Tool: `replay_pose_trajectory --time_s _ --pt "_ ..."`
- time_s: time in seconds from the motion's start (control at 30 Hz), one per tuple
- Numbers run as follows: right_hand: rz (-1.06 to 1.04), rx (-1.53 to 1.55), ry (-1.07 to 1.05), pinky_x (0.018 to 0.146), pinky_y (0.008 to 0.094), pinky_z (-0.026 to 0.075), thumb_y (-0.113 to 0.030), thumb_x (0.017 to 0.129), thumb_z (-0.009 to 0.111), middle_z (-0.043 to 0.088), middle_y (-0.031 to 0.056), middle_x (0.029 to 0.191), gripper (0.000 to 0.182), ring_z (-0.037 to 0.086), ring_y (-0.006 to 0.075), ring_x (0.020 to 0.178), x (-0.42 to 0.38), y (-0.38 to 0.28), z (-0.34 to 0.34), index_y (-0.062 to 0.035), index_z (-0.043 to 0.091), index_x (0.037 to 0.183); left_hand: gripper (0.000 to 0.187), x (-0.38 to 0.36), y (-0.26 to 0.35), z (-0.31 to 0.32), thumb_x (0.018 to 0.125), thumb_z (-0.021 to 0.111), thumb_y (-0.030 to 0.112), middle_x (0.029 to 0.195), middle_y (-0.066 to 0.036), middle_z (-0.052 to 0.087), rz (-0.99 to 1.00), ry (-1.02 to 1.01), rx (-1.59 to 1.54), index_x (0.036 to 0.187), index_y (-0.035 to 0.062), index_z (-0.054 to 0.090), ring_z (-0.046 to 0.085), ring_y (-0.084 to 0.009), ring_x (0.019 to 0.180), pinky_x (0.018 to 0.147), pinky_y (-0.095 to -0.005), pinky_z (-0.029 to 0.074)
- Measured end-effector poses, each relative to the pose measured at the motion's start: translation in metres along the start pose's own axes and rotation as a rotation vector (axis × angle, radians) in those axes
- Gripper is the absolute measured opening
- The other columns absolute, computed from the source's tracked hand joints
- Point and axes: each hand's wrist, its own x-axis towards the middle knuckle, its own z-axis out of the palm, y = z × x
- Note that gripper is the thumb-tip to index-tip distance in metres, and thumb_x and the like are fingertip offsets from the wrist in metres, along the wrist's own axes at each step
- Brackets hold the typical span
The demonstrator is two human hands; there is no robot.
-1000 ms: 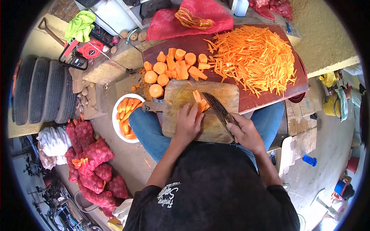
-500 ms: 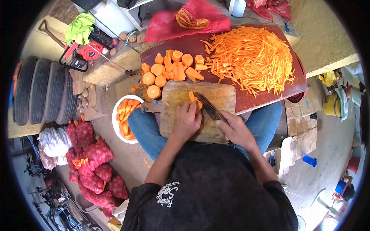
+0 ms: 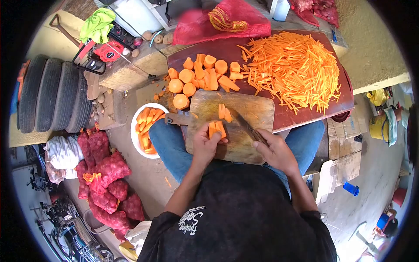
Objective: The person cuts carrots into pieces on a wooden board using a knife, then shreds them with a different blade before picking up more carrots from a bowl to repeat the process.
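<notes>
Carrot chunks (image 3: 217, 129) are pinched in the left hand (image 3: 204, 144) over the cutting board (image 3: 238, 150), just short of loose slices (image 3: 221, 111), towards which the knife (image 3: 246, 125), gripped by the right hand (image 3: 276, 152), is slanted!

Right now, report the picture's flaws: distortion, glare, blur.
Head view: fisheye bending, black corners, tyres apparently bowed; head view: glare washes the floor at lower right; head view: a blurred patch by the red mesh sack, carrot strips clearer.

The right hand (image 3: 276, 151) mostly hides the knife's (image 3: 248, 127) handle, the shirt (image 3: 253, 214) cut off below.
</notes>
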Motion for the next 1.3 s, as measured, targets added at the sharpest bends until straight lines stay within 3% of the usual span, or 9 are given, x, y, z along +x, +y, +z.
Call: replay_pose_trajectory --time_s 0.07,0.17,0.27,0.37,0.47,0.67,0.77,1.07,1.3 --pt "-0.062 -0.018 -0.014 0.074 0.0378 0.053 -0.013 0.109 0.07 0.066 0.0126 0.085 0.035 0.06 0.0161 0.079 -0.008 0.001 0.0 0.0045 0.066 0.139 0.028 -0.004 -0.002 0.006 0.106 0.063 0.0 0.109 -0.009 0.072 0.003 0.0 0.006 0.133 -0.0052 0.065 0.073 -0.0138 0.085 0.077 -0.0284 0.064" --pt "-0.079 -0.01 -0.059 0.073 0.0405 0.053 -0.012 0.108 0.069 0.066 0.0178 0.085 0.031 0.062 0.0222 0.075 -0.015 -0.007 0.0 0.0033 0.066 0.134 0.031 -0.004 -0.004 0.005 0.105 0.063 0.001 0.109 -0.009 0.07 0.048 0.0 0.118 0.135 -0.006 0.064 0.073 -0.0133 0.085 0.076 -0.0294 0.063" --pt "-0.089 -0.047 -0.127 0.072 0.0432 0.053 -0.013 0.107 0.069 0.064 0.0209 0.083 0.026 0.063 0.03 0.072 -0.014 -0.011 -0.001 0.0017 0.066 0.129 0.037 -0.008 0.001 0.005 0.103 0.065 0.003 0.11 -0.015 0.07 0.146 0.092 0.481 0.139 -0.0071 0.063 0.075 -0.0236 0.086 0.077 -0.037 0.062" --pt "-0.051 -0.086 -0.158 0.079 0.0538 0.056 -0.02 0.107 0.071 0.068 0.0317 0.092 0.029 0.07 0.0533 0.093 -0.011 -0.01 0.002 0.001 0.064 0.125 0.041 -0.001 0.004 -0.006 0.102 0.07 0.006 0.114 -0.022 0.07 0.649 0.091 0.995 0.141 -0.0052 0.064 0.075 -0.0383 0.091 0.079 -0.0463 0.061" --pt "-0.002 -0.217 -0.204 0.08 0.0571 0.056 -0.023 0.107 0.069 0.071 0.0322 0.095 0.031 0.071 0.0537 0.096 -0.005 -0.003 0.002 -0.0005 0.065 0.128 0.04 -0.008 0.018 -0.007 0.101 0.074 0.011 0.118 -0.025 0.069 0.501 0.139 1.153 0.139 -0.0006 0.068 0.072 -0.0475 0.096 0.083 -0.0513 0.06" --pt "-0.063 -0.253 -0.017 0.081 0.0574 0.057 -0.024 0.107 0.069 0.073 0.0321 0.098 0.033 0.072 0.0539 0.097 -0.002 -0.003 -0.001 -0.0027 0.066 0.132 0.041 -0.007 0.009 -0.023 0.101 0.078 0.016 0.118 -0.024 0.07 0.369 0.16 0.99 0.138 0.0012 0.07 0.073 -0.0451 0.098 0.082 -0.0501 0.06" --pt "-0.009 -0.244 0.021 0.08 0.0575 0.056 -0.022 0.106 0.07 0.072 0.0326 0.097 0.031 0.072 0.054 0.096 -0.003 -0.01 -0.006 -0.0031 0.066 0.13 0.043 -0.013 0.029 -0.018 0.099 0.083 0.012 0.124 -0.023 0.069 0.302 0.087 0.996 0.139 -0.0006 0.07 0.077 -0.0401 0.106 0.09 -0.0474 0.061" --pt "-0.009 -0.141 -0.11 0.08 0.0572 0.055 -0.02 0.106 0.069 0.07 0.0318 0.095 0.027 0.07 0.0549 0.095 -0.008 -0.009 0.001 -0.0021 0.063 0.125 0.062 -0.011 0.046 -0.028 0.093 0.087 0.017 0.127 -0.024 0.068 0.248 -0.14 1.129 0.148 0.0005 0.063 0.069 -0.0462 0.118 0.098 -0.0498 0.058" --pt "-0.027 -0.168 -0.115 0.082 0.0565 0.056 -0.02 0.105 0.07 0.071 0.0323 0.099 0.03 0.07 0.0549 0.098 -0.007 -0.007 0.003 -0.002 0.063 0.128 0.064 0.011 0.05 -0.033 0.086 0.091 0.018 0.121 -0.022 0.064 0.583 -0.213 1.293 0.143 0.0011 0.066 0.066 -0.0459 0.111 0.096 -0.0508 0.055"
